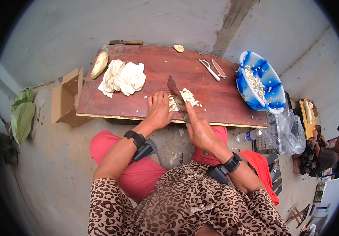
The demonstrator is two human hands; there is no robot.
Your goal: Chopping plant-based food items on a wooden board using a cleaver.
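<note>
My right hand (201, 131) grips a broad-bladed cleaver (176, 93), its blade standing on edge over pale vegetable strips. Just left of the blade, my left hand (159, 109) presses flat on the table, its fingertips beside the strips (173, 103). To the blade's right lies a small heap of diced pale pieces (189, 96). Overlapping pale slices (124, 77) are piled at the left of the reddish-brown wooden table (157, 65). A whole peeled vegetable (100, 65), possibly eggplant, rests near the left edge. The cleaver's handle is hidden in my grip.
A blue-and-white basin (261, 82) with diced pieces stands at the table's right end. Nearby lie a white-handled peeler (210, 70) and a red-bladed knife (218, 68). Another knife (126, 42) lies along the back edge. A cardboard box (68, 98) sits left; another person (320, 155) sits right.
</note>
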